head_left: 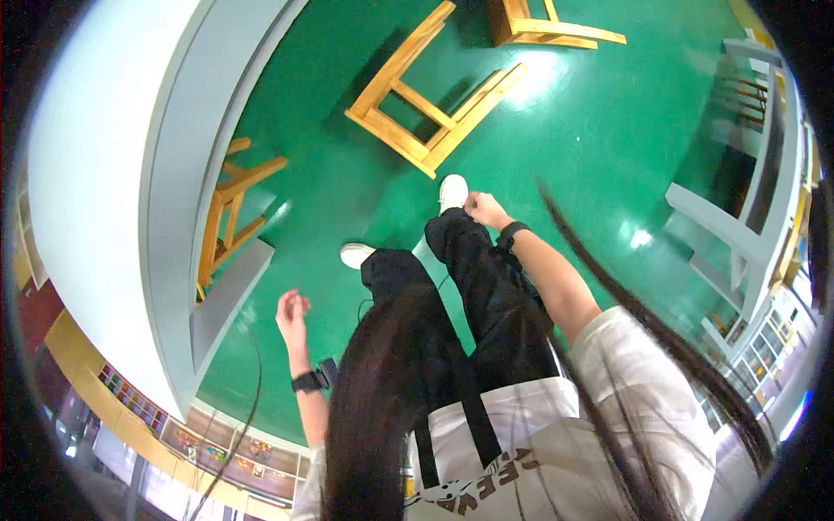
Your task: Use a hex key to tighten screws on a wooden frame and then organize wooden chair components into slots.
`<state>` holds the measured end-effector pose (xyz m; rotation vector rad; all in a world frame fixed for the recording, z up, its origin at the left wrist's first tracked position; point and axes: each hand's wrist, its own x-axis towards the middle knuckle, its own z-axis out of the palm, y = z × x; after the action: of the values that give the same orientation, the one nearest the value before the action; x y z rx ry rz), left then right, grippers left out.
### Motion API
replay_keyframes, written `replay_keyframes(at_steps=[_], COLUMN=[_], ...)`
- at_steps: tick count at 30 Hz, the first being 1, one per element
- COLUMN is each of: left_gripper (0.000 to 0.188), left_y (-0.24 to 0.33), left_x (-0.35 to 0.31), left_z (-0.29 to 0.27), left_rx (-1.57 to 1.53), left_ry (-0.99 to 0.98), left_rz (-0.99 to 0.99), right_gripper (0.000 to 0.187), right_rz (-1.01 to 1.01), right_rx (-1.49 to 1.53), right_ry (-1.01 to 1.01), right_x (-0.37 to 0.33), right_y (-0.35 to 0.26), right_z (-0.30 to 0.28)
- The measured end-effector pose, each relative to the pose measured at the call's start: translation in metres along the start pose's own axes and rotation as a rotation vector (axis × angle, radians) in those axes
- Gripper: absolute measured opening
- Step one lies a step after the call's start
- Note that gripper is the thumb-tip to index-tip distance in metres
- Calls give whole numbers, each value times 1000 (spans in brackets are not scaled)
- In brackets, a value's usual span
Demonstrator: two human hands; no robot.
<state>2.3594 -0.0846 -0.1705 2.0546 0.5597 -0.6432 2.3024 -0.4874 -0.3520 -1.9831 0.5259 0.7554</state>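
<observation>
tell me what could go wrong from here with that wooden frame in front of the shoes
The right shoe points toward the yellow wooden frame just ahead, so a step forward might catch on it. The green floor looks glossy, with bright reflections, and could be slippery. The left hand is on the same side as the white table, so drifting that way might knock it against the edge.

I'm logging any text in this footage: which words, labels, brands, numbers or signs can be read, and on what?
Shirt: brown lettering, partly covered by hair; I won't copy its wording.
Colourful items, lower left: too small and blurred to tell.
Shoes, floor: none visible.
</observation>
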Motion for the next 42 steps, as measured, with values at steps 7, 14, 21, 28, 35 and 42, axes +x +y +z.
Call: replay_keyframes(at_steps=[7,14,21,28,35,42], left_gripper=[16,21,17,16,15,15], left_y=[-15,-15,-5,-5,-20,-21], left_x=[-47,-21,21,36,59,118], left_z=[9,51,70,51,53,57], left_rx=[-207,43,157,202,96,64], left_ry=[123,-118,-223,-215,-241,-294], left_rz=[-220,-307,-267,-305,-300,-169], right_gripper=[17,26,76,95,80,74], right_rz=[114,-43,-15,185,259,208], right_rx=[-108,22,-31,-72,-63,-246], right_ry=[-84,-14,-22,-190,-84,55], right_x=[16,82,193,232,230,203], right_y=[-16,-46,-65,-74,-89,-113], right_z=[-27,8,62,82,70,40])
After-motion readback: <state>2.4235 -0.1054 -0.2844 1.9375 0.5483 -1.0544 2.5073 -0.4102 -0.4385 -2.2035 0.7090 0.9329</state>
